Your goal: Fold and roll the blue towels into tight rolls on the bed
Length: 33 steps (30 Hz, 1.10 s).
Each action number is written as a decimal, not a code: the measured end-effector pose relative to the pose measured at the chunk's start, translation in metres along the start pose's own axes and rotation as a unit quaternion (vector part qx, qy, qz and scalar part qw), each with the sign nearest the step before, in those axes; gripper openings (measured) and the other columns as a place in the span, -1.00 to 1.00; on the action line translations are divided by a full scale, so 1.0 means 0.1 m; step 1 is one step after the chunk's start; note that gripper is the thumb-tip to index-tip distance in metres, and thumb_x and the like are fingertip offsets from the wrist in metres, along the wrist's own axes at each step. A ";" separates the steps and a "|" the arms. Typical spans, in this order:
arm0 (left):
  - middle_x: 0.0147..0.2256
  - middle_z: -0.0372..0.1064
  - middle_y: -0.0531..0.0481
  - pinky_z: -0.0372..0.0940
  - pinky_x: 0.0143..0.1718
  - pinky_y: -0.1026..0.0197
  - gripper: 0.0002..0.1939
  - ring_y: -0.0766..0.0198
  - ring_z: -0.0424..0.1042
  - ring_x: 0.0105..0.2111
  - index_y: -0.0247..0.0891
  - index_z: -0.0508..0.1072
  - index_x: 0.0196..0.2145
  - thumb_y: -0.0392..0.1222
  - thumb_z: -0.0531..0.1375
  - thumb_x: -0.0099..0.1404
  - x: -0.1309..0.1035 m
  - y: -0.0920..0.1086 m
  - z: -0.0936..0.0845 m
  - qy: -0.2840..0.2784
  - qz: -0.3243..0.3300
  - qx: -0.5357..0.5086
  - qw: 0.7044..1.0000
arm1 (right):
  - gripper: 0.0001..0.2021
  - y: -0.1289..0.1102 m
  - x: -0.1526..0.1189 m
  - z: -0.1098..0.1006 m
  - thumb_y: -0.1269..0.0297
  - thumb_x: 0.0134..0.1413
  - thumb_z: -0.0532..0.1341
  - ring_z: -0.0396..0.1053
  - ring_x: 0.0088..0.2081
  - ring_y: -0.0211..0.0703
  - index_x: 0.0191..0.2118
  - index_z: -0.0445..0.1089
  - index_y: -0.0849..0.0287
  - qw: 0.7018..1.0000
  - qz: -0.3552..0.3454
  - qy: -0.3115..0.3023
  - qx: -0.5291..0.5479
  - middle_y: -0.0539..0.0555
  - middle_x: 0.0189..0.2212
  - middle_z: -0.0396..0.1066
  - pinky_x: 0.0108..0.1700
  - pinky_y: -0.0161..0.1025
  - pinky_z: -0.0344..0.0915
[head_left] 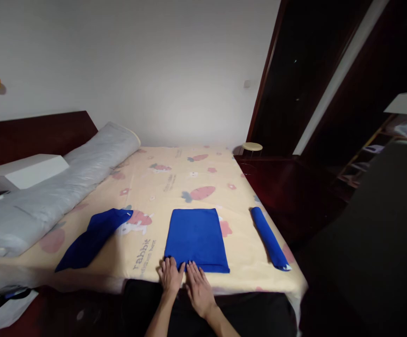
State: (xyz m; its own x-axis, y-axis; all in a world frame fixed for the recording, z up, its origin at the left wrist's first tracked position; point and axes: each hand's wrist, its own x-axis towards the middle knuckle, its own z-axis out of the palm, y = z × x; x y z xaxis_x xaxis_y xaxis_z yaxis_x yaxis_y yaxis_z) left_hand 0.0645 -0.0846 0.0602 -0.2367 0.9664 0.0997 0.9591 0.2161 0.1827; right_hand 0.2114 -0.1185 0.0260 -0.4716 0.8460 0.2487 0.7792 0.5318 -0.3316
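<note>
A blue cloth (196,236) lies flat, folded into a near rectangle, at the front middle of the bed. My left hand (170,277) rests on its near left corner, fingers extended. Beside it, my right hand (199,286) lies on the cloth's near edge with its fingers stretched out. Neither hand is wrapped round anything. On the right, a rolled blue cloth (269,238) lies lengthwise near the bed's side. A loose, crumpled blue cloth (94,238) is on the left.
The patterned bed sheet (161,187) lies under the cloths. A long grey roll of bedding (84,175) and a white box (31,171) are at the left by the headboard (35,128). Beyond the bed's far right corner stands a stool (251,146); a shelf (372,145) is at right.
</note>
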 end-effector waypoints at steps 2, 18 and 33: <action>-0.18 0.41 -0.10 0.13 -0.04 0.02 -0.66 0.06 0.32 -0.06 -0.19 0.48 -0.21 0.01 -0.02 0.37 0.00 -0.08 -0.02 0.000 0.016 -0.009 1.000 | -0.42 0.03 -0.04 0.03 0.15 0.33 -0.04 -0.01 0.35 -0.05 0.40 -0.11 0.14 1.000 0.002 0.016 -0.007 0.11 0.35 0.02 0.31 -0.04 0.03; 0.36 0.03 -0.03 0.02 0.30 -0.07 -0.41 0.13 0.03 0.34 -0.08 0.07 0.33 -0.20 -0.04 0.35 -0.48 0.32 0.21 -0.034 0.228 -0.068 0.971 | -0.45 0.53 -0.36 -0.11 -0.04 0.35 -0.07 -0.02 0.35 0.08 0.37 -0.03 -0.04 0.995 0.073 0.013 -0.062 0.13 0.35 0.03 0.29 0.17 -0.02; 0.25 0.25 -0.11 0.12 0.28 -0.02 -0.46 0.22 0.19 0.26 -0.20 0.12 0.30 -0.24 -0.13 0.38 -0.15 -0.65 0.28 0.045 0.127 -0.103 0.985 | -0.53 0.96 -0.44 -0.19 0.48 0.20 -0.05 0.22 0.24 -0.03 0.15 0.36 0.24 0.994 0.088 0.062 -0.015 0.23 0.20 0.29 0.20 -0.04 0.29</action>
State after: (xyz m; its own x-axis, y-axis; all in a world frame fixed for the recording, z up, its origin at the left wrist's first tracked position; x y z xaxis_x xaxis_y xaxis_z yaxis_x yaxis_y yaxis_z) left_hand 0.0099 -0.1092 0.0190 -0.0150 0.9673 0.2531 0.9394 -0.0730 0.3349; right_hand 0.3149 -0.1055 0.0002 -0.2738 0.9137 0.3004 0.8582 0.3731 -0.3526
